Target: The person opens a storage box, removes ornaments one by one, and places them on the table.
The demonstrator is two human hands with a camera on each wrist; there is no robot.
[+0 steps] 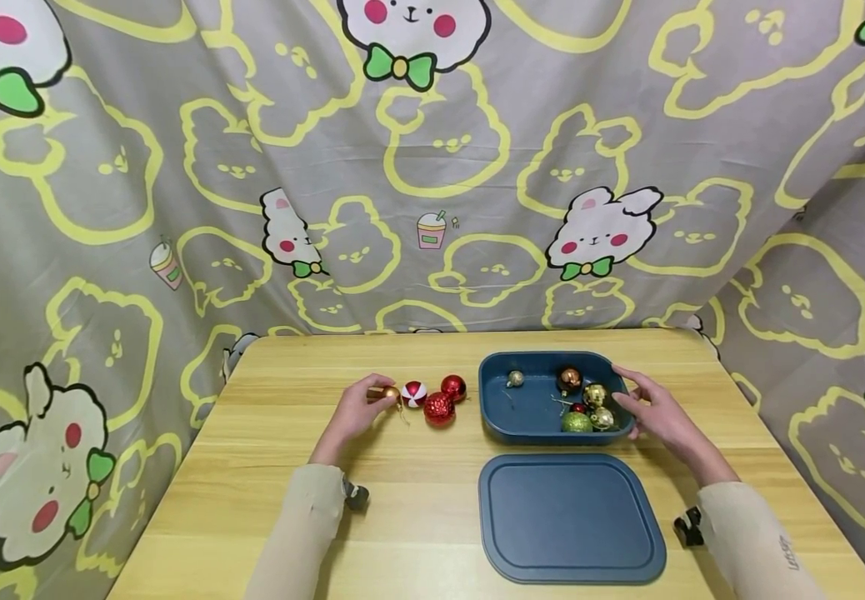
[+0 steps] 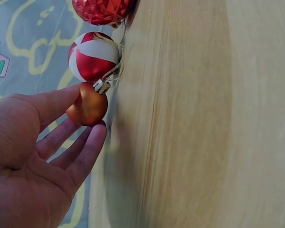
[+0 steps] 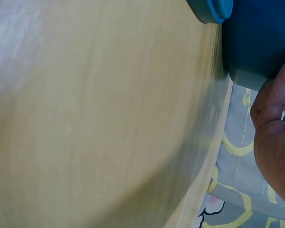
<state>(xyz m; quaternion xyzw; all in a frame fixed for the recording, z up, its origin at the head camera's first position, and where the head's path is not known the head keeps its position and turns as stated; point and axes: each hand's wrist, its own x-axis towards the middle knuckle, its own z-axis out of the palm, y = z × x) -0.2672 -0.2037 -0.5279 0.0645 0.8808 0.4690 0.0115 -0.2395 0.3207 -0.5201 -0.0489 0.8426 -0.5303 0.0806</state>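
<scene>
My left hand [image 1: 361, 406] pinches a matte orange-gold bauble [image 2: 88, 105] between thumb and fingers, at the left end of a small group on the table. Touching or close beside it is a red-and-white bauble [image 1: 413, 393], then a textured red bauble [image 1: 440, 409] and a shiny red one [image 1: 453, 387]. My right hand [image 1: 653, 406] holds the right wall of a dark blue box [image 1: 488, 417], digits over its rim. Inside the box lie a small pale gold bauble [image 1: 515, 379], a copper one [image 1: 570, 380], a glittery green one [image 1: 577, 422] and several others.
A blue lid [image 1: 571, 518] lies flat on the wooden table [image 1: 402, 533], just in front of the box. Behind the table's back edge hangs a grey patterned curtain [image 1: 372, 167], which also covers both sides.
</scene>
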